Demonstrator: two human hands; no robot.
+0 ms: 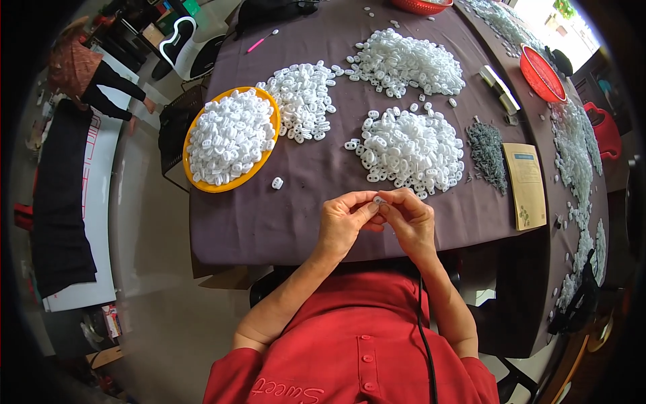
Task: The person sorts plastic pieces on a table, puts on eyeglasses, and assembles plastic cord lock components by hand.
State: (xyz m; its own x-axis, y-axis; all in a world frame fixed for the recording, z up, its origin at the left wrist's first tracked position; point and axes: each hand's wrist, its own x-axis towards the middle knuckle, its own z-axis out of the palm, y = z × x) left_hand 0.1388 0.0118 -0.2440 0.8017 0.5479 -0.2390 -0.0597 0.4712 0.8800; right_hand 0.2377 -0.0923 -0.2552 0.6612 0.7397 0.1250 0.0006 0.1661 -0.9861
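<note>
My left hand (346, 219) and my right hand (410, 219) meet over the table's near edge. Fingertips of both are closed on one small white plastic piece (379, 200), oval with holes as far as it shows. Just beyond them lies a heap of like white plastic pieces (410, 149). A second heap (407, 62) sits farther back, and a third (301, 97) is to the left. Beside that one, a yellow oval tray (274, 128) is piled high with the same pieces. A single loose piece (277, 182) lies near the tray.
Right of the heaps are a pile of small grey parts (487, 153), a tan booklet (525, 185) and a pale block-shaped object (499, 89). A red basket (542, 75) stands on the adjoining table. A pink stick-like tool (261, 42) lies at the back left. Another person (84, 74) stands far left.
</note>
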